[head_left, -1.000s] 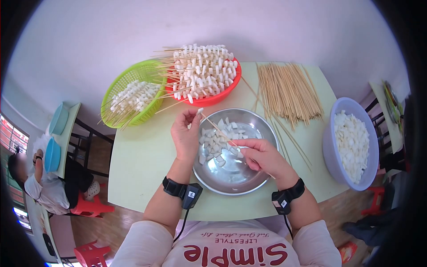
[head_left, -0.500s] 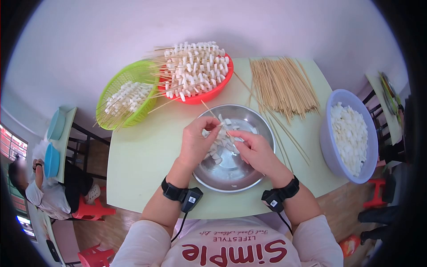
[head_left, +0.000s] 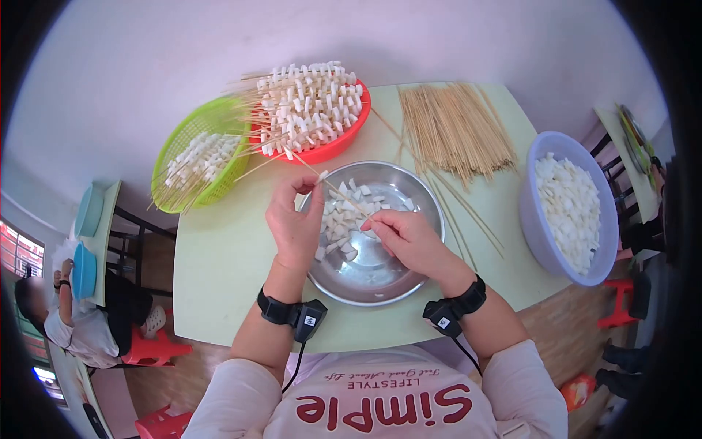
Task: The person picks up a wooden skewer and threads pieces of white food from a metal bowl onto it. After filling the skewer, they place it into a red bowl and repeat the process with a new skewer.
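Observation:
A thin wooden skewer [head_left: 346, 196] slants over the metal bowl [head_left: 365, 291], with a white piece [head_left: 322, 176] on its upper part. My left hand [head_left: 296, 216] pinches near that piece, at the bowl's upper left rim. My right hand [head_left: 409, 238] grips the skewer's lower end between thumb and fingers, above the bowl. White chunks [head_left: 344, 219] lie in the left half of the bowl. Filled skewers [head_left: 311, 106] are piled on the red basket [head_left: 333, 152], and more [head_left: 202, 162] lie in the green basket [head_left: 219, 189].
Bare skewers [head_left: 457, 132] lie in a heap at the back right of the table [head_left: 219, 293], with a few loose ones in front. A purple tub [head_left: 537, 227] of white chunks stands at the right. A person [head_left: 80, 329] sits at another table on the left.
My left hand has moved up and left along the skewer, away from my right hand. The white piece now sits near the skewer's upper end. The whole view has shifted slightly.

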`<state>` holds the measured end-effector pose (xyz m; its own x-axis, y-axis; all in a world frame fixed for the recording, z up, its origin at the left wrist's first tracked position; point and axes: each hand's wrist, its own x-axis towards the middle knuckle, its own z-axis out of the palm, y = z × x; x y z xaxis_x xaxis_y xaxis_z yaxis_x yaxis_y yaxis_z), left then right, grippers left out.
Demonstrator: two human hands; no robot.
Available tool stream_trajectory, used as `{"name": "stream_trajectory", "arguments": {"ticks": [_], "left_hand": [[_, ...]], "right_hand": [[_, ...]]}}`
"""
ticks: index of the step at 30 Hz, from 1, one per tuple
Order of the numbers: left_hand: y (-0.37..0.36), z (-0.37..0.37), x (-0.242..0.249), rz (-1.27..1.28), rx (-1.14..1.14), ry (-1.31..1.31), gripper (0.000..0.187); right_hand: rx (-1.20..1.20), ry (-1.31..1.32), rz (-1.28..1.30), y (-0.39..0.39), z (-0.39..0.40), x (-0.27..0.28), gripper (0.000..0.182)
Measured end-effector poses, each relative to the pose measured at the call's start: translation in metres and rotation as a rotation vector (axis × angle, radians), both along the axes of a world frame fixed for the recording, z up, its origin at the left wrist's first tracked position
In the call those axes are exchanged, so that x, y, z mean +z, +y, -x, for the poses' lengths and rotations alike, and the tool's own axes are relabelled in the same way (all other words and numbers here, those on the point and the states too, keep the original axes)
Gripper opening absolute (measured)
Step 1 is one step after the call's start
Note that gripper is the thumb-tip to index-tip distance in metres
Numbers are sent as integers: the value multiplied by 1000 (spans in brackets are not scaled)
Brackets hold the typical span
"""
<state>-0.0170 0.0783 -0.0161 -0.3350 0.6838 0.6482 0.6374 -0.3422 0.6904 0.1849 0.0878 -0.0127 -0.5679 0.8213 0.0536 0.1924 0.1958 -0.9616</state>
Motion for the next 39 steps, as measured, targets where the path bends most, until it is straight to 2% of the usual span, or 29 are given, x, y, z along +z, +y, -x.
{"name": "stream_trajectory", "arguments": {"ticks": [4,6,12,15,17,20,23,28,33,36,39], "left_hand": [[-9,-22,6,96,-42,103,13],[-10,-29,2,80,-214,122,15],[-9,-29,2,145,-231,64,16],[-10,-28,2,140,-229,42,15],[-9,-27,4,132,-229,34,14],[-10,-27,6,109,-259,95,14],[-11,-27,6,93,-294,108,16],[-8,-26,4,160,-563,252,18],[-11,-28,2,143,-525,250,17],[-9,-26,4,146,-393,168,18],[-7,-26,4,134,-341,151,18]], "right_hand": [[-19,53,35,1,2,1,21],[-33,85,76,3,2,0,21],[44,87,133,9,-1,-7,26],[96,86,243,11,-4,-8,29],[43,213,391,13,-6,-11,34],[-89,348,306,17,-4,-17,40],[-69,370,282,19,-5,-20,38],[-105,390,208,17,0,-18,32],[-79,384,272,18,0,-20,32],[-41,334,315,12,1,-15,31],[-4,279,244,11,1,-13,34]]}}
